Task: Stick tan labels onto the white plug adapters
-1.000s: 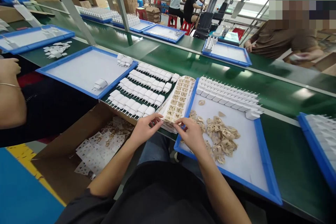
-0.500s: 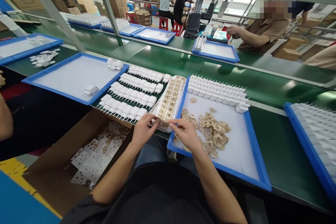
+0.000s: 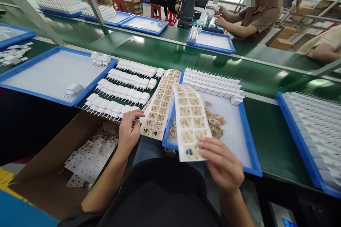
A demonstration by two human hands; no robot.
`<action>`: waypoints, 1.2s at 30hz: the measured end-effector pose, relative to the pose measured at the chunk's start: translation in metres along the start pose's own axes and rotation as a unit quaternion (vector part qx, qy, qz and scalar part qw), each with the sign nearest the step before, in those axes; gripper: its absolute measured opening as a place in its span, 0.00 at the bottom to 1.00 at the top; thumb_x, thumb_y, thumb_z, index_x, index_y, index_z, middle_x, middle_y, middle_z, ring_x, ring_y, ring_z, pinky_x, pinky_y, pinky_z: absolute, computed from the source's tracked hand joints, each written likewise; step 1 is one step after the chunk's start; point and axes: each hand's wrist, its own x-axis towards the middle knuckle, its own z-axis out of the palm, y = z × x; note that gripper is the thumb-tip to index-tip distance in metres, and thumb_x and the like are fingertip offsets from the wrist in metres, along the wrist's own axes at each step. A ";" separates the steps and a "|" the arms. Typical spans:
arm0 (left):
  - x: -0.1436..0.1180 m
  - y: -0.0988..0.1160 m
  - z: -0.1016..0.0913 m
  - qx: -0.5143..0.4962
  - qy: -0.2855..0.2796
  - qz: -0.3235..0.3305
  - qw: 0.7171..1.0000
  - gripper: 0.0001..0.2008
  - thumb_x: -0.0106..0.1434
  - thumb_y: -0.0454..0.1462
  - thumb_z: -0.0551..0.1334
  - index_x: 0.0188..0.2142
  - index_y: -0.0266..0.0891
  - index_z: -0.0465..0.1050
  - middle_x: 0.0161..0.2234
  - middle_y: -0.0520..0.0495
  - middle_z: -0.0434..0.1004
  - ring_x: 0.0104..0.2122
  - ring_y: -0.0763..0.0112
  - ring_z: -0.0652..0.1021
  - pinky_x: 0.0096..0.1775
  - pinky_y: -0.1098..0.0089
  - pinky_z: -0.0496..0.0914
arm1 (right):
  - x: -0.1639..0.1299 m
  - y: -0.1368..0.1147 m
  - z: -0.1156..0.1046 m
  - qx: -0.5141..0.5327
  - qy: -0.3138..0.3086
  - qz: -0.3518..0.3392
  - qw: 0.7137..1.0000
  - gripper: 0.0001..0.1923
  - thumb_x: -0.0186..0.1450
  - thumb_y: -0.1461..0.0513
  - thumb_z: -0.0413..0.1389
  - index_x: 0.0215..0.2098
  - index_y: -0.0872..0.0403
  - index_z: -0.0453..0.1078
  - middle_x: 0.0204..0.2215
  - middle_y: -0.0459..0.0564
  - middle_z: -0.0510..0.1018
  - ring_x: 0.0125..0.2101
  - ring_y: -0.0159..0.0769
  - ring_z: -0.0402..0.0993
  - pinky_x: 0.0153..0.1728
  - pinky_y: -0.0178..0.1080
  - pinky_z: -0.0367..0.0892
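Note:
My right hand (image 3: 223, 163) pinches the lower right edge of a sheet of tan stickers (image 3: 189, 123) on white backing. This sheet is lifted and hangs over the blue-rimmed tray (image 3: 252, 145), hiding part of the tan pieces (image 3: 216, 127) heaped there. My left hand (image 3: 129, 130) is at the left edge of the sticker sheet stack (image 3: 157, 108), its fingers loosely bent and the thumb apart from them; nothing shows between them. Rows of white plug adapters (image 3: 118, 94) lie on the green surface just beyond my left hand.
More white adapters (image 3: 210, 83) stand in rows at the tray's far side. Another blue-rimmed tray (image 3: 53, 74) lies to the left and a full one (image 3: 314, 138) to the right. A cardboard box (image 3: 48, 170) with waste sheets is below. A co-worker (image 3: 255, 21) sits across the belt.
A sticker sheet has come up off the stack in my right hand and moved right. My left hand has shifted left and its fingers have parted. The view has tilted down slightly.

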 end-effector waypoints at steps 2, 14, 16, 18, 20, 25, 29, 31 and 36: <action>0.003 0.008 0.002 -0.016 -0.037 -0.019 0.999 0.13 0.69 0.35 0.53 0.39 0.45 0.77 0.45 0.47 0.81 0.49 0.59 0.79 0.49 0.60 0.73 | -0.020 -0.005 0.002 -0.010 -0.090 -0.009 0.996 0.24 0.66 0.73 0.58 0.57 0.47 0.75 0.46 0.52 0.85 0.50 0.44 0.81 0.47 0.46 0.81; -0.011 0.054 0.033 -0.029 -0.292 0.163 0.942 0.07 0.70 0.41 0.62 0.42 0.43 0.77 0.39 0.46 0.82 0.41 0.62 0.80 0.46 0.62 0.74 | -0.054 0.000 0.020 -0.174 -0.075 0.078 0.979 0.16 0.68 0.69 0.58 0.47 0.44 0.80 0.37 0.52 0.77 0.37 0.39 0.75 0.38 0.43 0.74; -0.018 0.058 0.038 -0.028 -0.341 0.216 0.914 0.08 0.70 0.41 0.62 0.45 0.44 0.77 0.45 0.45 0.83 0.49 0.60 0.79 0.53 0.59 0.72 | -0.052 0.002 0.012 -0.170 -0.148 0.084 0.971 0.15 0.68 0.67 0.58 0.50 0.45 0.78 0.39 0.51 0.79 0.39 0.41 0.74 0.41 0.46 0.72; -0.023 0.058 0.044 -0.016 -0.381 0.268 0.885 0.12 0.70 0.43 0.62 0.50 0.44 0.77 0.52 0.44 0.81 0.58 0.56 0.75 0.59 0.56 0.69 | -0.052 0.004 0.004 -0.136 -0.207 0.093 0.964 0.16 0.68 0.63 0.61 0.54 0.48 0.75 0.43 0.52 0.81 0.44 0.44 0.75 0.46 0.49 0.71; -0.029 0.055 0.051 0.005 -0.405 0.307 0.861 0.16 0.69 0.45 0.63 0.53 0.43 0.76 0.57 0.44 0.78 0.63 0.53 0.71 0.63 0.52 0.65 | -0.057 0.006 0.000 -0.130 -0.185 0.111 0.968 0.17 0.68 0.61 0.61 0.55 0.50 0.73 0.45 0.53 0.81 0.47 0.45 0.74 0.50 0.50 0.69; -0.038 0.045 0.062 0.050 -0.402 0.330 0.853 0.18 0.70 0.46 0.63 0.56 0.43 0.75 0.59 0.43 0.77 0.63 0.54 0.71 0.66 0.50 0.62 | -0.071 0.008 0.011 -0.209 -0.088 0.147 0.963 0.12 0.69 0.64 0.60 0.51 0.51 0.75 0.43 0.53 0.81 0.45 0.45 0.75 0.48 0.49 0.69; -0.041 0.043 0.063 0.060 -0.387 0.335 0.857 0.18 0.71 0.46 0.60 0.56 0.42 0.76 0.58 0.44 0.78 0.63 0.55 0.72 0.66 0.51 0.62 | -0.072 0.008 0.025 -0.236 -0.066 0.143 0.959 0.10 0.68 0.65 0.61 0.48 0.51 0.76 0.41 0.53 0.81 0.43 0.44 0.75 0.47 0.49 0.69; -0.041 0.044 0.062 0.067 -0.390 0.338 0.854 0.19 0.72 0.47 0.59 0.57 0.42 0.75 0.59 0.45 0.77 0.63 0.55 0.72 0.66 0.51 0.61 | -0.071 0.007 0.028 -0.228 -0.061 0.138 0.962 0.09 0.68 0.66 0.61 0.46 0.50 0.76 0.40 0.52 0.81 0.42 0.43 0.74 0.46 0.48 0.68; -0.040 0.048 0.060 0.076 -0.412 0.319 0.850 0.19 0.76 0.42 0.52 0.60 0.43 0.73 0.61 0.48 0.75 0.65 0.57 0.69 0.68 0.51 0.56 | -0.067 0.005 0.022 -0.132 -0.046 0.130 0.982 0.10 0.67 0.70 0.61 0.42 0.49 0.75 0.36 0.49 0.80 0.38 0.40 0.74 0.44 0.45 0.68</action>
